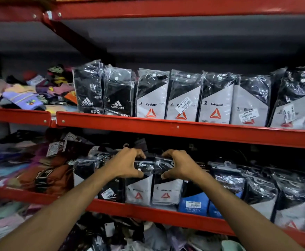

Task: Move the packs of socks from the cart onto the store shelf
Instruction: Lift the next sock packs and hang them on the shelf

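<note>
Both hands, left and right, are pinching the tops of two packs between fingers and thumbs, seating them on the shelf; squeezing unevenly risks tipping neighbours beside the fingers.

Above the left hand, two black plastic-wrapped sock packs on the upper red shelf read "adidas", "3" and part of "sport". Above the right hand, grey-and-black wrapped packs read "3 PAIR" and "Reebok"; one bears a white barcode sticker. Under both hands, two grey packs read "Reebok". Right of the right hand, a blue pack reads "JOCKEY".
</note>
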The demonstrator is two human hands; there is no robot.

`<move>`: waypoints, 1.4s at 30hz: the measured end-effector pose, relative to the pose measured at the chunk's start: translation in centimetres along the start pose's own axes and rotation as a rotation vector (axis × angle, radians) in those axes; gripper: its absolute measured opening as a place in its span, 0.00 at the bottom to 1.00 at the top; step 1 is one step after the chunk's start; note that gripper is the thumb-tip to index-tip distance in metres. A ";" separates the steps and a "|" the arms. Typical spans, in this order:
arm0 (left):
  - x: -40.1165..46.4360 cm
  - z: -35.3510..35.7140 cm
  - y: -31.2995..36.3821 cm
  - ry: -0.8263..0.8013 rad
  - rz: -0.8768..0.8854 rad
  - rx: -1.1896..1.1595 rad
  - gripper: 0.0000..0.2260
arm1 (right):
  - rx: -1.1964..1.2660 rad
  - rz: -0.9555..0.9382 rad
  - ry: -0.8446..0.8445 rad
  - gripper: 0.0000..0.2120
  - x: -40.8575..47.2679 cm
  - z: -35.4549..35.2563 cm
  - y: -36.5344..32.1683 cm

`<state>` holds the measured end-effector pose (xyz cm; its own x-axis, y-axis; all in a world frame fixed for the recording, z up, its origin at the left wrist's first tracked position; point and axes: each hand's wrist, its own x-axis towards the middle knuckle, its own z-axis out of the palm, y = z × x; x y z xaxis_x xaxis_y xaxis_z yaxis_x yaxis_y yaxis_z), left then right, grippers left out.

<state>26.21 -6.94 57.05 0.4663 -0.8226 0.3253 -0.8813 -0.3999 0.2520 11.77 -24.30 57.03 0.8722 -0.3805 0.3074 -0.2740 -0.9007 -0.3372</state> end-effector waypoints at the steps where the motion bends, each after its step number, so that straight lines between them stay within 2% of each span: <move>1: 0.2 0.4 -0.2 -0.004 0.003 0.010 0.29 | -0.007 0.008 -0.006 0.40 0.1 0.4 0.2; 6: 0.6 2.0 -0.7 -0.067 -0.009 0.028 0.29 | -0.041 0.031 -0.055 0.40 0.3 2.3 0.8; 10: 1.0 3.2 -1.7 -0.096 -0.056 0.018 0.33 | -0.084 -0.003 -0.035 0.38 0.0 3.4 1.1; 14: 0.8 3.3 -1.3 -0.123 0.031 0.112 0.41 | -0.175 -0.036 0.000 0.37 -0.7 3.2 0.6; 16: 0.2 3.2 -1.0 -0.109 0.111 0.127 0.42 | -0.181 -0.062 0.056 0.34 -1.4 3.3 0.5; 19: -0.1 3.5 -1.2 -0.053 0.157 0.108 0.34 | -0.155 -0.094 0.156 0.23 -2.5 3.7 0.3; 22: -0.2 4.2 -1.1 -0.014 0.150 0.113 0.24 | -0.193 -0.101 0.165 0.18 -2.8 4.7 -0.1; 25: -0.5 5.0 -0.8 0.032 0.141 0.102 0.19 | -0.198 -0.092 0.182 0.14 -2.8 5.6 -0.2; 29: -0.9 5.2 -0.7 0.057 0.102 0.077 0.19 | -0.156 -0.104 0.233 0.14 -3.0 6.4 0.1; 34: -1.2 5.5 0.0 0.092 0.090 0.059 0.21 | -0.149 -0.115 0.276 0.22 -2.8 7.3 0.8; 38: -0.9 6.9 -0.7 0.106 0.099 0.102 0.27 | -0.185 -0.164 0.275 0.25 -2.9 8.1 1.5; 42: -1.7 8.4 0.4 0.178 0.141 0.165 0.26 | -0.326 -0.163 0.454 0.25 -4.4 8.1 2.7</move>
<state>24.48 -9.12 48.95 0.3319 -0.7964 0.5055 -0.9321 -0.3594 0.0458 10.45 -23.33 47.60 0.6720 -0.2183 0.7076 -0.3241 -0.9459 0.0160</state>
